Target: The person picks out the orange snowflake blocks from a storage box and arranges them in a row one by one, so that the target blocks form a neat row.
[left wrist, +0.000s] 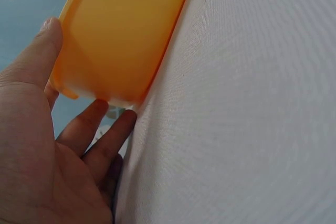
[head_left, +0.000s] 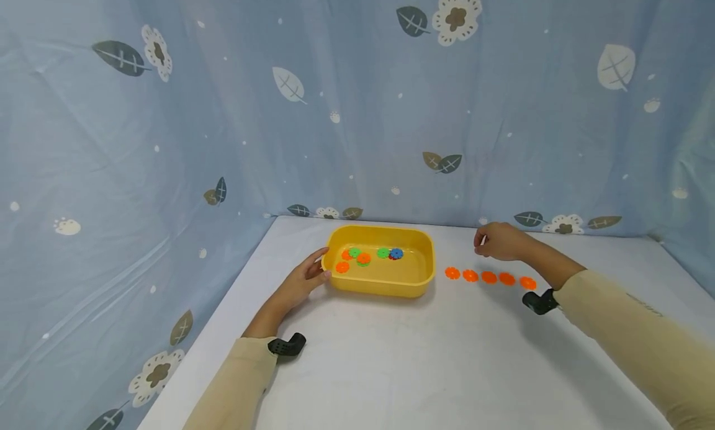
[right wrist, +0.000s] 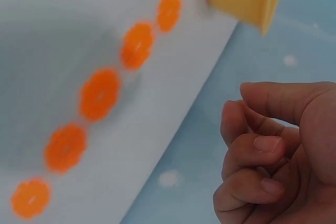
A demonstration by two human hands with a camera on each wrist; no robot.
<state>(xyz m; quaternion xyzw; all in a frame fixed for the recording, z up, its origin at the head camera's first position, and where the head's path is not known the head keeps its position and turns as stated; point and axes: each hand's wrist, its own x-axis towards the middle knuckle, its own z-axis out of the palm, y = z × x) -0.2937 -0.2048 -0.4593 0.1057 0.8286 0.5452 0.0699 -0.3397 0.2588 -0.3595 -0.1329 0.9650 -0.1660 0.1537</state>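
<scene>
A yellow plastic basin [head_left: 410,290] stands on the white table. Its left end is held by my left hand [head_left: 301,282]; in the left wrist view the thumb [left wrist: 48,40] lies at the rim and the other fingers are by the end wall. Several orange flower-shaped discs [head_left: 488,277] lie in a row to the right of the basin. Above and behind this row hovers my right hand [head_left: 503,241], fingers curled and thumb near the index finger, with nothing visible in its grasp. Inside the basin are orange, green [head_left: 383,253] and blue discs [head_left: 396,254], with a dark red one partly hidden beneath the blue.
White cloth [head_left: 391,362] covers the table. A blue patterned curtain [head_left: 357,120] hangs along the back and left sides. Each wrist wears a black camera mount, such as the left mount [head_left: 287,345].
</scene>
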